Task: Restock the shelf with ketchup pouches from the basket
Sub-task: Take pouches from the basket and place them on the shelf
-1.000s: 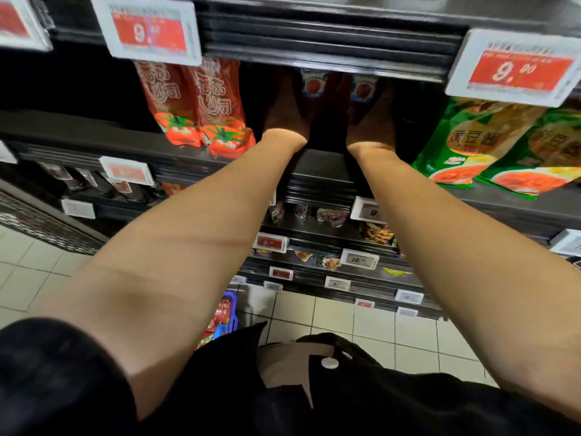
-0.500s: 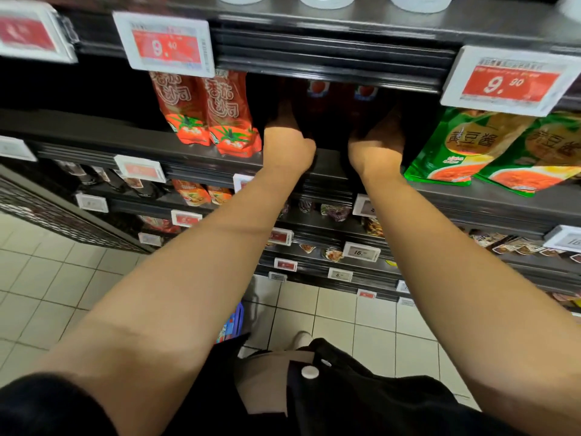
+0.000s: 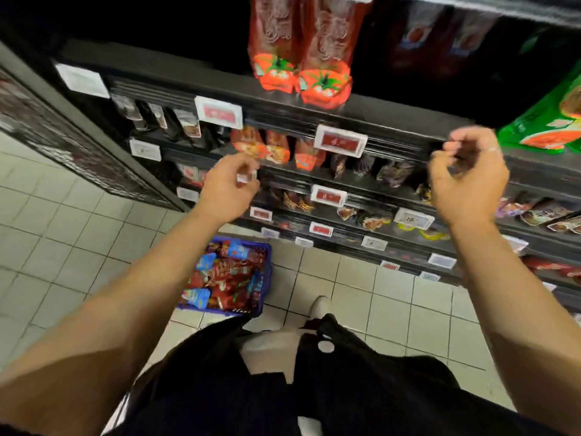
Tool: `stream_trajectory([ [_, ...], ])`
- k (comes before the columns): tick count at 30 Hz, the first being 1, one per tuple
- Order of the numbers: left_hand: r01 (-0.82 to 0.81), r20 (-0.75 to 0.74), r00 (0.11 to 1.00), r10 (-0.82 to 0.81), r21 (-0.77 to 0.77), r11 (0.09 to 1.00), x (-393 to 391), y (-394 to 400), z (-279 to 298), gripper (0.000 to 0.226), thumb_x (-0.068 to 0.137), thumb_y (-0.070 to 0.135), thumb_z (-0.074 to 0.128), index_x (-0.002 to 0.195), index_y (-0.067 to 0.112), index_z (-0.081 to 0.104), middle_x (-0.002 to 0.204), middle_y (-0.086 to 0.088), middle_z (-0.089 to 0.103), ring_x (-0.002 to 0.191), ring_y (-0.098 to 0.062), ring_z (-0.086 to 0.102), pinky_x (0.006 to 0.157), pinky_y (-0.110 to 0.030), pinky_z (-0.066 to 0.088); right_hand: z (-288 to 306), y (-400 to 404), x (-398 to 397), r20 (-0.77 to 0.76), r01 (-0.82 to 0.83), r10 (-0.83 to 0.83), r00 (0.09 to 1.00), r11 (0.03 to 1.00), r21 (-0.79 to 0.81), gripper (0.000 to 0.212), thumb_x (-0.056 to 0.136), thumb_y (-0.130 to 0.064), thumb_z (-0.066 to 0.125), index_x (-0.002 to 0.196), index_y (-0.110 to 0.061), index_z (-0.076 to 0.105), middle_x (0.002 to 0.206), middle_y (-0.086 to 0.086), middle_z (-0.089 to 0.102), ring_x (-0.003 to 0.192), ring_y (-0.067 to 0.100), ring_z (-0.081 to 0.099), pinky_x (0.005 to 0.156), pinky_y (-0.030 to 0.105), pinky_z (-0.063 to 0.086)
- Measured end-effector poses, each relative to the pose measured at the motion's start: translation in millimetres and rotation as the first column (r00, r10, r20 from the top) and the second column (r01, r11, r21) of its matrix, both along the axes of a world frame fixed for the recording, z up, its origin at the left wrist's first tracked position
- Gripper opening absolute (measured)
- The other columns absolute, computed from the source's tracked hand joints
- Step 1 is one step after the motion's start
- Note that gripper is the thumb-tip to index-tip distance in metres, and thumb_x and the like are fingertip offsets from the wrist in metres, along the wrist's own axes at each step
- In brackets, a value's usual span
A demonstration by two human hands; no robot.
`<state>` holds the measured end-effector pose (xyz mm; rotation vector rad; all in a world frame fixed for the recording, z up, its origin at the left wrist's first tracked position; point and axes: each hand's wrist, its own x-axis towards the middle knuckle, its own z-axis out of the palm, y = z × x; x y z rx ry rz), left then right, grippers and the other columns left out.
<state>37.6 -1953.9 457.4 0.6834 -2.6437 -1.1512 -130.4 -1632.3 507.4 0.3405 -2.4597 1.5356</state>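
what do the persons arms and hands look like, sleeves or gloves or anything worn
Both forearms are bare, with no gloves on the left hand or right hand. A thin pale ring seems to sit on a right-hand finger. No watch shows. A black sleeve edge appears near the left shoulder.

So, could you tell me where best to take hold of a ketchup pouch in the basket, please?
Come from above, since the basket is open-topped on the floor. The pouches lie flat and jumbled, so pinching an exposed edge of a top one looks easiest. Both hands are empty; the left is nearer.
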Motion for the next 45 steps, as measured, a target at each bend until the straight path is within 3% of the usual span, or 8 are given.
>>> stream_trajectory([
  [9, -0.356, 0.666, 0.716, 0.208, 0.092, 0.93, 204, -131, -117, 0.014, 0.087, 0.019, 0.068, 0.1, 0.015, 0.07, 0.107, -0.01, 0.071, 0.105, -0.031, 0.066, 0.083, -0.03, 0.049, -110, -106, 150, 0.616, -0.382, 0.102, 0.781, 0.859, 0.341, 0.02, 0.083, -0.009, 0.072, 0.096, -0.019, 0.061, 0.084, 0.0, 0.063, 0.087, 0.032, 0.065, 0.085, 0.031, 0.053],
  [14, -0.521, 0.733, 0.644, 0.219, 0.21, 0.828, 259, -142, -160, 0.035, 0.101, 0.003, 0.05, 0.132, -0.014, 0.054, 0.138, -0.034, 0.052, 0.129, -0.045, 0.05, 0.068, -0.014, 0.052, -165, -162, 188, 0.898, -0.649, 0.044, 0.438, 0.707, 0.282, 0.015, 0.087, -0.014, 0.075, 0.1, -0.016, 0.068, 0.099, 0.01, 0.071, 0.079, 0.033, 0.065, 0.082, 0.054, 0.057],
  [18, -0.695, 0.782, 0.543, 0.305, 0.216, 0.686, 283, -135, -190, 0.035, 0.102, 0.012, 0.052, 0.131, -0.005, 0.058, 0.136, -0.025, 0.057, 0.127, -0.039, 0.052, 0.096, -0.032, 0.042, -210, -205, 190, 0.932, -0.796, 0.061, 0.357, 0.542, 0.269, 0.021, 0.084, -0.016, 0.074, 0.104, -0.015, 0.066, 0.099, 0.013, 0.071, 0.096, 0.036, 0.067, 0.09, 0.054, 0.055],
  [23, -0.838, 0.842, 0.387, 0.375, 0.151, 0.525, 291, -124, -246, 0.032, 0.093, 0.019, 0.066, 0.122, 0.006, 0.061, 0.122, -0.023, 0.065, 0.114, -0.039, 0.061, 0.095, -0.041, 0.052, -288, -245, 162, 0.956, -0.904, 0.039, 0.29, 0.34, 0.26, 0.031, 0.081, -0.019, 0.07, 0.111, -0.017, 0.062, 0.106, 0.011, 0.071, 0.089, 0.026, 0.061, 0.089, 0.043, 0.052],
  [32, -0.921, 0.878, 0.291, 0.38, 0.149, 0.361, 275, -93, -398, 0.048, 0.092, 0.024, 0.064, 0.135, 0.012, 0.048, 0.124, -0.02, 0.063, 0.107, -0.035, 0.059, 0.084, -0.037, 0.048, -428, -330, 122, 0.915, -0.903, 0.124, 0.384, 0.257, 0.345, 0.017, 0.079, -0.023, 0.071, 0.089, -0.029, 0.058, 0.102, 0.01, 0.07, 0.094, 0.032, 0.066, 0.078, 0.038, 0.054],
  [39, -0.967, 0.85, 0.242, 0.468, 0.174, 0.184, 261, -108, -526, 0.061, 0.082, 0.026, 0.071, 0.135, 0.014, 0.044, 0.123, -0.013, 0.063, 0.107, -0.035, 0.064, 0.087, -0.041, 0.055, -558, -343, 146, 0.932, -0.938, 0.137, 0.337, 0.138, 0.319, 0.049, 0.077, -0.015, 0.078, 0.121, -0.013, 0.056, 0.11, 0.003, 0.063, 0.093, 0.019, 0.056, 0.075, 0.023, 0.039],
  [43, -0.999, 0.827, 0.009, 0.563, 0.033, -0.032, 245, -125, -575, 0.084, 0.072, 0.046, 0.08, 0.135, 0.01, 0.039, 0.133, -0.017, 0.049, 0.121, -0.036, 0.054, 0.098, -0.045, 0.05, -610, -348, 150, 0.888, -0.904, 0.188, 0.418, 0.18, 0.387, 0.078, 0.074, -0.025, 0.086, 0.14, -0.014, 0.045, 0.113, 0.0, 0.055, 0.098, 0.018, 0.053, 0.067, 0.005, 0.034],
  [45, -0.986, 0.811, -0.133, 0.57, -0.05, -0.159, 236, -132, -590, 0.098, 0.065, 0.056, 0.083, 0.138, 0.011, 0.035, 0.135, -0.018, 0.049, 0.124, -0.039, 0.051, 0.103, -0.049, 0.047, -629, -354, 152, 0.884, -0.887, 0.138, 0.447, 0.199, 0.417, 0.08, 0.076, -0.033, 0.083, 0.142, -0.016, 0.042, 0.13, 0.007, 0.057, 0.116, 0.03, 0.057, 0.091, 0.025, 0.046],
])
